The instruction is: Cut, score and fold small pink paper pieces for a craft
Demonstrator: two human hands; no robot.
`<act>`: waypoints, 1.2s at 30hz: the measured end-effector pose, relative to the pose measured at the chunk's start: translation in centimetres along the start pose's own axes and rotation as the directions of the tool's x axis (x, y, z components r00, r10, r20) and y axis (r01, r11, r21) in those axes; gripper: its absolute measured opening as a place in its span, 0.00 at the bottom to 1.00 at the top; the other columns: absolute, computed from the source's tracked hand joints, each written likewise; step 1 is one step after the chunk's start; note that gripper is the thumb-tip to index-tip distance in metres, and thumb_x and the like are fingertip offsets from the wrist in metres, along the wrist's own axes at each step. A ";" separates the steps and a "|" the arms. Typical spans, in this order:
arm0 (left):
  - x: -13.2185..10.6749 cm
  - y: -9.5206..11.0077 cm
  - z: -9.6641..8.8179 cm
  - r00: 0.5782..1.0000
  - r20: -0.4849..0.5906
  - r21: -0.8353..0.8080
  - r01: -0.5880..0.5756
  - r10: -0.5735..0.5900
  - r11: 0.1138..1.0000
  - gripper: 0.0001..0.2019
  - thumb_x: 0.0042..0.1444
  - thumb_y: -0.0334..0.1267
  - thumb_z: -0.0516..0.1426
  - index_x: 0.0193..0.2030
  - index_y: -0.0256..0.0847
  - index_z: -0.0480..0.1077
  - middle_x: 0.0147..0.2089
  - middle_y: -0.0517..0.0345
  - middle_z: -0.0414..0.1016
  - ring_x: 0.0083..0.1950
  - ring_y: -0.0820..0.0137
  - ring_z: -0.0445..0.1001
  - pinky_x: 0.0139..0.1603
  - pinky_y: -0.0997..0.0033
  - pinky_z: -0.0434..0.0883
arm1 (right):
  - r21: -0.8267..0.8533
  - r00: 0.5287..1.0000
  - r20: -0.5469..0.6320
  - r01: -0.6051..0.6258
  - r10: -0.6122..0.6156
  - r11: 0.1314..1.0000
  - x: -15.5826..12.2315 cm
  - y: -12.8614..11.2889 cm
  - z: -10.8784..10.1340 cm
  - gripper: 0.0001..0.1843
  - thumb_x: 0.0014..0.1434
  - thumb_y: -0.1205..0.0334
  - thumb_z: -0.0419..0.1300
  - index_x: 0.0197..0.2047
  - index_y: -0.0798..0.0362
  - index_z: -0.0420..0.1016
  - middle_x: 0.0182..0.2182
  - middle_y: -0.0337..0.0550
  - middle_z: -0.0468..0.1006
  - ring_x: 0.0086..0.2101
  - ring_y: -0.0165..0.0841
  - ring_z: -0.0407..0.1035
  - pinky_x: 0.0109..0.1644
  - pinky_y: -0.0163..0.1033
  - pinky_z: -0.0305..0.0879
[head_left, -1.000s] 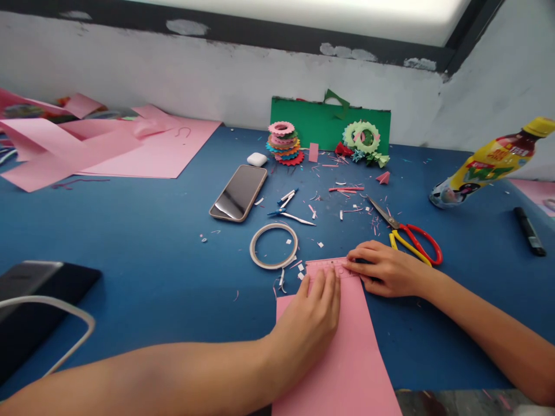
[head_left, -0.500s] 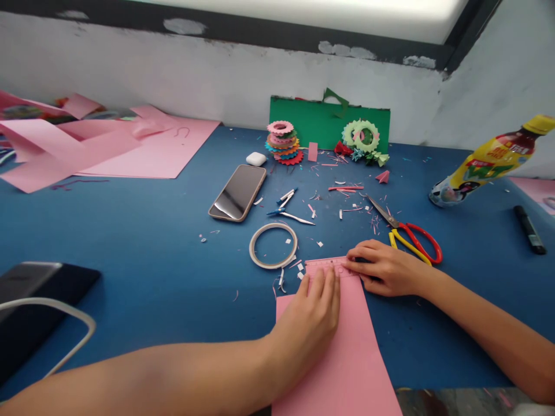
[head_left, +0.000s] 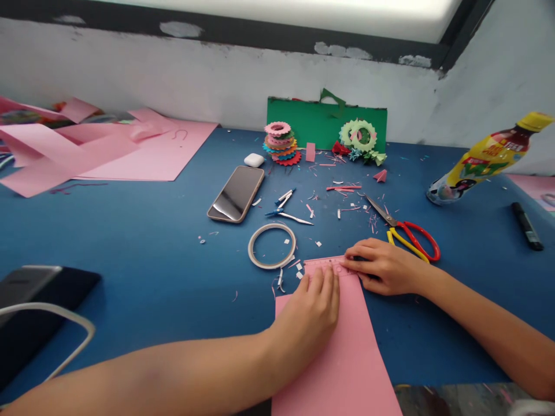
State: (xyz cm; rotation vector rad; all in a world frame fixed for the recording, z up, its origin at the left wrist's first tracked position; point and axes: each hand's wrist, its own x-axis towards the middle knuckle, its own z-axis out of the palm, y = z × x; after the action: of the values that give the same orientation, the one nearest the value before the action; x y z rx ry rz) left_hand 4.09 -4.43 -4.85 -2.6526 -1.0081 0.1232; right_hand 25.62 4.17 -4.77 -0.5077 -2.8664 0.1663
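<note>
A sheet of pink paper point(head_left: 347, 352) lies on the blue table, running toward me past the lower edge of the view. Across its far end rests a clear ruler point(head_left: 319, 263). My left hand point(head_left: 313, 306) lies on the paper, its fingers stretched out with the tips on the ruler. At the ruler's right end, my right hand point(head_left: 384, 267) has its fingertips closed on it by the paper's edge; part of the grip is hidden. Just beyond the right hand are scissors point(head_left: 401, 224) with red and yellow handles, blades pointing away.
A tape roll point(head_left: 250, 254), a compass point(head_left: 284, 211), a phone point(head_left: 236, 195) and a white earbud case point(head_left: 254, 160) lie ahead. Farther back are stacked paper rings point(head_left: 281, 143) and green card point(head_left: 312, 110). A bottle point(head_left: 481, 162) and marker point(head_left: 526, 226) are right; pink sheets point(head_left: 143, 156) left.
The view has shifted very slightly. Both hands, the ruler and the pink paper keep their places relative to one another.
</note>
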 end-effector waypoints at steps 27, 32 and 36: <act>1.0 -1.4 0.1 0.999 -0.004 -0.048 -0.040 0.039 0.998 0.19 0.56 0.24 0.44 0.53 0.25 0.65 0.49 0.36 0.70 0.41 0.60 0.72 0.28 0.69 0.71 | -0.114 0.883 0.130 -0.438 0.450 0.892 9.4 4.3 -1.5 0.16 0.57 0.52 0.59 0.43 0.53 0.73 0.33 0.45 0.78 0.33 0.34 0.72 0.35 0.35 0.65; 0.8 -1.3 0.1 0.999 -0.039 -0.090 -0.018 0.015 0.996 0.19 0.56 0.27 0.45 0.53 0.25 0.65 0.51 0.35 0.70 0.43 0.58 0.72 0.31 0.67 0.71 | -0.202 0.873 0.166 -0.424 0.458 0.883 15.8 2.3 -0.4 0.10 0.56 0.60 0.60 0.33 0.59 0.77 0.31 0.56 0.78 0.33 0.42 0.74 0.33 0.40 0.65; 0.6 -0.7 0.3 0.998 -0.062 -0.057 -0.019 0.016 0.998 0.21 0.57 0.29 0.45 0.56 0.21 0.63 0.54 0.30 0.68 0.48 0.54 0.71 0.37 0.62 0.72 | -0.236 0.869 0.146 -0.433 0.472 0.870 15.8 2.0 -1.2 0.05 0.53 0.68 0.59 0.29 0.60 0.76 0.27 0.55 0.78 0.31 0.39 0.73 0.32 0.37 0.64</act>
State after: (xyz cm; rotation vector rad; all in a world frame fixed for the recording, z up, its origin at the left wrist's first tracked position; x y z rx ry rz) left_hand 4.00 -3.49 -4.86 -2.6995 -0.9829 0.0170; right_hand 12.08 11.65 -0.68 -1.2782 -2.9129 0.0069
